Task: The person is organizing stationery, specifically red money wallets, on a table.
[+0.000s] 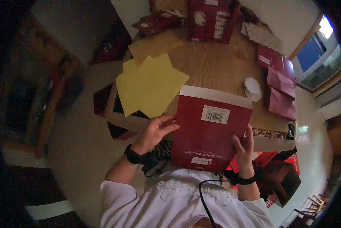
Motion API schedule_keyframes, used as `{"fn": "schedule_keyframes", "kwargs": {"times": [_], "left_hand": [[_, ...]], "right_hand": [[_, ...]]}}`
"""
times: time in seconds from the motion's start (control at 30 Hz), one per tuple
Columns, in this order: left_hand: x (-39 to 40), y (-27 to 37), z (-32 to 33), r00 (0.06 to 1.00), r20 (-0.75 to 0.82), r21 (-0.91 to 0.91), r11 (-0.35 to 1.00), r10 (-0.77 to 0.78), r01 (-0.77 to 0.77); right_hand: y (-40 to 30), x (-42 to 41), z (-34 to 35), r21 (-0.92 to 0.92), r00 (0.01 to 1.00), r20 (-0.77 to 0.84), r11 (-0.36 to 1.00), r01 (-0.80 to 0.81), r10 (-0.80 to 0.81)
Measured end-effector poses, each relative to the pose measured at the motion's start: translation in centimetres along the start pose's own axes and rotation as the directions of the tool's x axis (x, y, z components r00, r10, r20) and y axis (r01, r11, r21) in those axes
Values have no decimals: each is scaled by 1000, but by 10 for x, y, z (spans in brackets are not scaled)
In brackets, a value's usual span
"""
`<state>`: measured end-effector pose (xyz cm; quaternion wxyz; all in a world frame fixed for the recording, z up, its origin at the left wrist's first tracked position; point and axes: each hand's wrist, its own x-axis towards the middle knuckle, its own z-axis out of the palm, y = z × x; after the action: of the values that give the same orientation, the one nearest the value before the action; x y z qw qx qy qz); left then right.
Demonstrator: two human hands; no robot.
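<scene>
A dark red card sleeve (pixel 210 136) with a white flap, a barcode label and upside-down print is held up before me, over the table's near edge. At its left edge, my left hand (pixel 162 129) has thumb and fingers on it. My right hand (pixel 244 145) grips the lower right edge, thumb on the front face. Left of the sleeve, several yellow paper sheets (pixel 150 85) lie fanned and overlapping on the wooden table (pixel 210 62). To its upper right stands a round white object (pixel 252 89), perhaps a roll of labels.
A large dark red box (pixel 210 22) stands at the back. Pink-red envelopes (pixel 282 97) and a red folder (pixel 275 58) lie along the right edge. More red packets (pixel 159 22) are piled at the back left. A red plastic crate (pixel 294 162) and a cardboard box (pixel 281 182) stand low right.
</scene>
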<state>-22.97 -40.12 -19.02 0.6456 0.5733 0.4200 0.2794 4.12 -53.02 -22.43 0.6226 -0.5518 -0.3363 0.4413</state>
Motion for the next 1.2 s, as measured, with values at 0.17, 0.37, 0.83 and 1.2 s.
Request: {"fn": "schedule_keyframes", "kwargs": {"times": [0.17, 0.37, 0.83, 1.2], "left_hand": [[3, -11, 12, 989, 129, 52, 997, -70, 64], [18, -43, 16, 980, 114, 84, 985, -160, 151], [42, -22, -8, 961, 274, 209, 978, -35, -25], [60, -35, -11, 982, 185, 144, 987, 44, -72]], "right_hand": [[8, 0, -8, -2, 990, -17, 990, 138, -138], [18, 4, -21, 0, 998, 13, 998, 59, -59], [5, 35, -12, -77, 997, 14, 995, -70, 71], [1, 58, -29, -182, 976, 71, 965, -190, 206]]}}
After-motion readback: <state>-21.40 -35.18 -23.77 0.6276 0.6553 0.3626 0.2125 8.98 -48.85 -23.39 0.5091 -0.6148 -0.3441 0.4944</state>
